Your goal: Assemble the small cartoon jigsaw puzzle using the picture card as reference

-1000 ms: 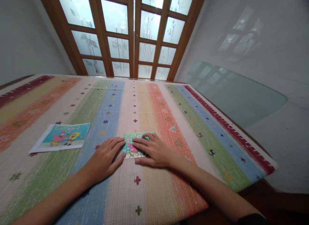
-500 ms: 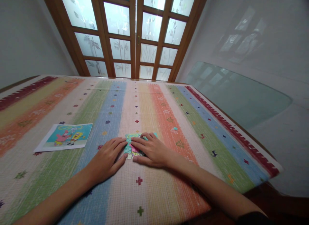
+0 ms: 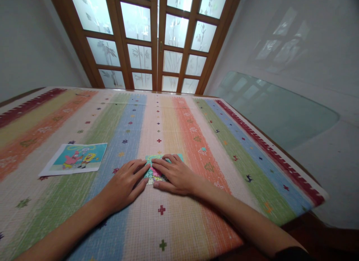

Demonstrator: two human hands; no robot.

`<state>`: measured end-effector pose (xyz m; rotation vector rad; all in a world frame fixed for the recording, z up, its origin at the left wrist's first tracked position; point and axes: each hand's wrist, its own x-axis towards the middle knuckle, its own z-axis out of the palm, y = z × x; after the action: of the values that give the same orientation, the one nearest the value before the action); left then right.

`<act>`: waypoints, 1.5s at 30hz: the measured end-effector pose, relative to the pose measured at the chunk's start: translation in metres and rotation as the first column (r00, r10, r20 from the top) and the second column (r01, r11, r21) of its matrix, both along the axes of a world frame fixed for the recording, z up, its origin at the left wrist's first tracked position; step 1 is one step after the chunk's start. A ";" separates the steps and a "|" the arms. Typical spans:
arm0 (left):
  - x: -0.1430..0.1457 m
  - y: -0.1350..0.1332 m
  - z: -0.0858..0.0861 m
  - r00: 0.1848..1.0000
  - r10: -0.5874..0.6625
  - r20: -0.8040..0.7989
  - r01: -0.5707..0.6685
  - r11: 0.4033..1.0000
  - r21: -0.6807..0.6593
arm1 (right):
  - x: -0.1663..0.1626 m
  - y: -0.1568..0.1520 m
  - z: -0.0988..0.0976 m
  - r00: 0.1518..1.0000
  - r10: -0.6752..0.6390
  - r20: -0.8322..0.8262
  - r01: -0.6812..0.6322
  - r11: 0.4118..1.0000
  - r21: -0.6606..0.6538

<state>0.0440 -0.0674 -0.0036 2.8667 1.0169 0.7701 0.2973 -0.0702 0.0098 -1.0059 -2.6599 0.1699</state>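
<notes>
A small jigsaw puzzle (image 3: pixel 150 174) of interlocked teal, pink and pale green pieces lies flat on the striped tablecloth. My left hand (image 3: pixel 130 182) rests at its left edge, fingers stretched out and fingertips touching the pieces. Over the puzzle's right part lies my right hand (image 3: pixel 175 175), its fingers extended and spread across the surface. Much of the puzzle is hidden beneath the right hand. Neither hand grips anything. A teal loose puzzle piece (image 3: pixel 204 149) appears on the orange stripe beyond my right hand.
To the left lies a printed cartoon picture (image 3: pixel 81 158) with a pink starfish and a yellow sponge figure. The striped tablecloth (image 3: pixel 146 231) covers the table. Glass-paned wooden doors (image 3: pixel 157 48) stand behind it, and a white wall (image 3: pixel 322 66) runs along the right.
My left index fingertip has shifted slightly right on the puzzle. My right hand has moved a little to the left. The picture stays in place.
</notes>
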 end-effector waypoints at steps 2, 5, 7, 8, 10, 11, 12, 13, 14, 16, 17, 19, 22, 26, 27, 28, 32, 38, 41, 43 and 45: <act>0.001 0.000 0.000 1.000 -0.001 -0.007 0.002 1.000 0.011 | 0.000 0.000 -0.002 1.000 0.002 0.000 -0.002 1.000 -0.002; 0.001 0.000 0.000 1.000 -0.001 -0.013 0.001 1.000 0.013 | 0.001 -0.001 -0.004 1.000 0.007 0.006 -0.006 1.000 -0.022; 0.000 0.000 0.000 1.000 0.001 -0.014 -0.001 1.000 0.013 | 0.001 -0.002 -0.004 1.000 0.006 0.002 -0.006 0.999 -0.038; 0.000 0.000 0.000 1.000 0.003 -0.013 -0.002 1.000 0.013 | 0.001 -0.002 -0.004 1.000 0.006 -0.003 -0.006 0.999 -0.047; -0.001 0.000 -0.001 1.000 0.005 -0.012 -0.005 1.000 0.013 | 0.001 -0.001 -0.003 1.000 0.008 -0.020 -0.010 0.997 -0.071; -0.001 0.000 -0.001 1.000 0.006 -0.013 -0.006 1.000 0.010 | 0.002 -0.001 -0.001 0.999 0.011 -0.033 -0.014 0.996 -0.087; -0.001 0.000 -0.002 1.000 0.008 -0.013 -0.007 1.000 0.005 | 0.003 0.000 0.000 0.999 0.013 -0.047 -0.017 0.994 -0.103; -0.001 0.000 -0.002 1.000 0.008 -0.013 -0.008 1.000 0.000 | 0.005 0.001 0.002 0.998 0.011 -0.064 -0.018 0.993 -0.115; -0.001 0.001 -0.002 1.000 0.009 -0.010 -0.009 1.000 -0.005 | 0.008 0.003 0.005 0.997 0.004 -0.080 -0.014 0.993 -0.121; -0.001 0.001 -0.002 1.000 0.011 0.002 -0.011 1.000 -0.023 | 0.016 0.007 0.010 0.994 -0.030 -0.104 0.018 0.993 -0.114; -0.001 0.001 -0.002 1.000 0.012 0.009 -0.011 0.999 -0.036 | 0.021 0.010 0.013 0.993 -0.054 -0.107 0.043 0.993 -0.107; -0.001 0.000 -0.002 1.000 0.011 0.019 -0.010 0.998 -0.059 | 0.036 0.016 0.019 0.989 -0.104 -0.101 0.095 0.992 -0.085; -0.002 0.000 -0.002 1.000 0.009 0.027 -0.007 0.998 -0.066 | 0.066 0.029 0.025 0.983 -0.160 -0.092 0.158 0.987 -0.030; -0.002 0.000 -0.003 1.000 0.011 0.018 -0.010 0.999 -0.037 | 0.115 0.043 0.029 0.945 -0.298 -0.134 0.307 0.950 0.051; -0.002 0.000 -0.003 1.000 0.011 0.011 -0.011 0.999 -0.030 | 0.128 0.045 0.029 0.935 -0.329 -0.130 0.339 0.939 0.059; -0.001 0.000 -0.003 1.000 0.012 0.005 -0.011 1.000 -0.028 | 0.140 0.047 0.028 0.924 -0.361 -0.131 0.371 0.926 0.066; -0.002 0.000 -0.004 1.000 0.016 0.006 -0.015 0.999 -0.049 | 0.177 0.048 0.018 0.894 -0.432 -0.122 0.439 0.897 0.044; -0.005 0.001 -0.006 1.000 0.025 0.001 -0.025 1.000 -0.020 | 0.184 0.043 0.000 0.911 -0.408 -0.055 0.410 0.912 0.009; -0.005 0.001 -0.007 1.000 0.019 -0.008 -0.018 1.000 0.020 | 0.179 0.042 -0.004 0.909 -0.412 -0.069 0.414 0.910 0.027; -0.005 0.001 -0.007 1.000 0.015 -0.015 -0.014 0.999 0.035 | 0.176 0.042 -0.005 0.914 -0.399 -0.078 0.402 0.915 0.029; -0.005 0.001 -0.006 1.000 0.011 -0.020 -0.010 0.999 0.038 | 0.174 0.041 -0.005 0.916 -0.391 -0.087 0.394 0.919 0.022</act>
<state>0.0387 -0.0661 -0.0095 2.9090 1.0321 0.7707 0.4713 -0.0287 0.0052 -1.4598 -2.3192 0.0688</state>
